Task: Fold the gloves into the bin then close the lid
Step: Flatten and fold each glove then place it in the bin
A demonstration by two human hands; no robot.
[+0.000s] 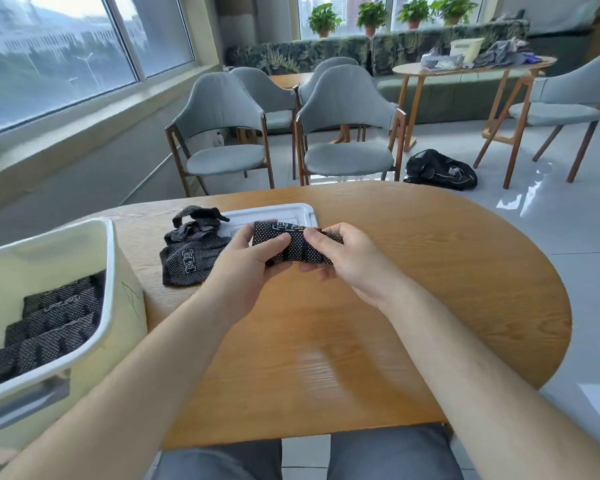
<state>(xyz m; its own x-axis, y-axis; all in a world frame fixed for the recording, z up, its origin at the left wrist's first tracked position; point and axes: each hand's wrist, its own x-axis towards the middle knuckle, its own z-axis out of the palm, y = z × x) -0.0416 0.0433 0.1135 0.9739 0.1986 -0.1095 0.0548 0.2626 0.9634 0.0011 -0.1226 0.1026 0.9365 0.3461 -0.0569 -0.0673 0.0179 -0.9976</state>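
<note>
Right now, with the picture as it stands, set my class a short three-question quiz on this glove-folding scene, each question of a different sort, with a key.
1. True or false: the lid is already closed on the bin.
2. Multiple choice: where do the unfolded gloves lie? A) on the table, left of the hands B) on a chair C) inside the bin
3. Fill in: the left hand and the right hand together hold a folded ____.

Key
1. False: the lid lies flat on the table behind the hands, and the bin is open.
2. A
3. glove; more folded gloves already sit in the bin.
</note>
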